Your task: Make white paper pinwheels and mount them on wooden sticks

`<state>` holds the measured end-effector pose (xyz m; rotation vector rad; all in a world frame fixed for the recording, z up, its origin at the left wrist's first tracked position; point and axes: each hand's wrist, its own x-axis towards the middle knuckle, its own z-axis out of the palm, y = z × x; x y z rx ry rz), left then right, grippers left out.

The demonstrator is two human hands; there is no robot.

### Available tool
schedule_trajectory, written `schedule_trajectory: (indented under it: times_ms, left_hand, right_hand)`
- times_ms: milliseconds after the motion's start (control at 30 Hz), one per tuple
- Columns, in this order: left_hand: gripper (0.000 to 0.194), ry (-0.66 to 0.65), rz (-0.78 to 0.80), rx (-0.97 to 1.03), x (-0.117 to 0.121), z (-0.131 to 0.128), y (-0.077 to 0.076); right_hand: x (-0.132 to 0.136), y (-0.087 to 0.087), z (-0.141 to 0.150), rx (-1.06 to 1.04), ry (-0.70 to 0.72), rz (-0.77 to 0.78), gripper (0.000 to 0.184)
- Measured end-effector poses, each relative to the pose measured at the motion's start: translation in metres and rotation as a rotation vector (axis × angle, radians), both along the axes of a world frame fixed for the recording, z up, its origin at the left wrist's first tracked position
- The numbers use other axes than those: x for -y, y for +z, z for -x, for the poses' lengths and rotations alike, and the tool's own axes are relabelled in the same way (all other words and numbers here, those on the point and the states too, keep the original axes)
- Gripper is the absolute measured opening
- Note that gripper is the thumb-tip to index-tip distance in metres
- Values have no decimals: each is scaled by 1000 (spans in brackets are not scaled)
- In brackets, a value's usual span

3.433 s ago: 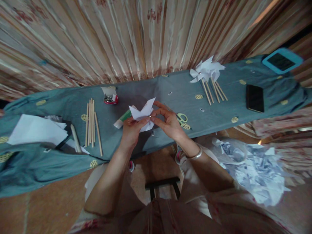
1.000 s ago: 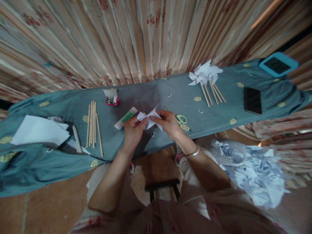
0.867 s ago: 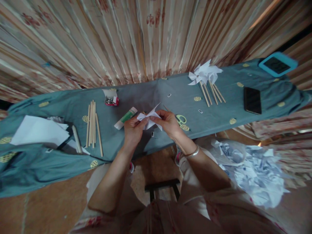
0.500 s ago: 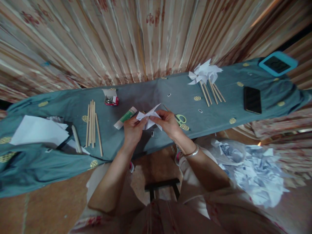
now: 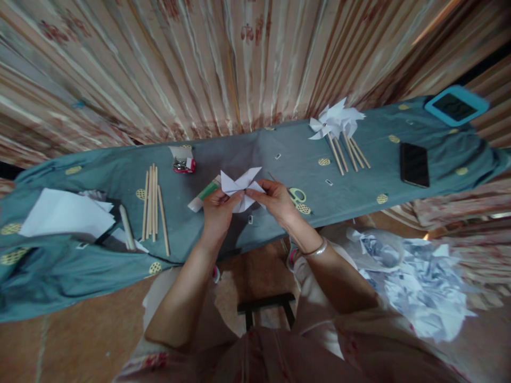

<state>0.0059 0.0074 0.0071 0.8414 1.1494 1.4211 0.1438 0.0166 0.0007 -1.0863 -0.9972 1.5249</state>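
Observation:
Between my two hands is a white paper pinwheel (image 5: pixel 241 183), its pointed blades spread toward the curtain. My left hand (image 5: pixel 219 208) pinches its left side, thumb near the middle. From the right, my right hand (image 5: pixel 276 201) grips it with thumb and fingers, also close to the centre. Both hands are above the table's front part. Partly behind my left hand lies a green and white glue stick (image 5: pixel 204 194). Just beyond my right hand are scissors with light green handles (image 5: pixel 297 196), their blades partly hidden.
Wooden sticks (image 5: pixel 151 205), a small red box of metal pins (image 5: pixel 183 164), and white paper sheets (image 5: pixel 66 213) lie leftward. Finished pinwheels on sticks (image 5: pixel 337 121), a phone (image 5: pixel 414 165) and a blue-framed timer (image 5: pixel 456 105) are rightward. A bag of paper scraps (image 5: pixel 425 287) stands below.
The paper pinwheel has tilted, so its blades now face me more openly and spread wider at the top. Both hands keep their hold in nearly the same place.

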Motion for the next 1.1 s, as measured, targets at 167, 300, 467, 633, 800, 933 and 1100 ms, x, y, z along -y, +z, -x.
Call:
schedule_trajectory:
  times_ms: [167,300,467,633,800,933,1100]
  left_hand:
    - [22,-22,42,61,1,-1,-1]
    - [23,-36,59,101,1,-1,-1]
    - [22,-23,75,143,0,-1,0]
    - [25,-17,100,103,0,-1,0]
    - [22,-10,104,92,0,0,0]
    - [22,-17,105,117,1,1,0]
    - [25,-17,129,97,0,2,1]
  right_hand:
    - [0,-3,0,6,29,-6,31]
    - [0,-4,0,21,42,9,34]
    - [-1,-3,-2,62,69,-5,33]
    - [0,-4,1,38,75,27,32]
    - [0,-4,6,-30,58,72,34]
    - [0,-5,8,-23,40,64,34]
    - [0,-6,11,0,11,55,35]
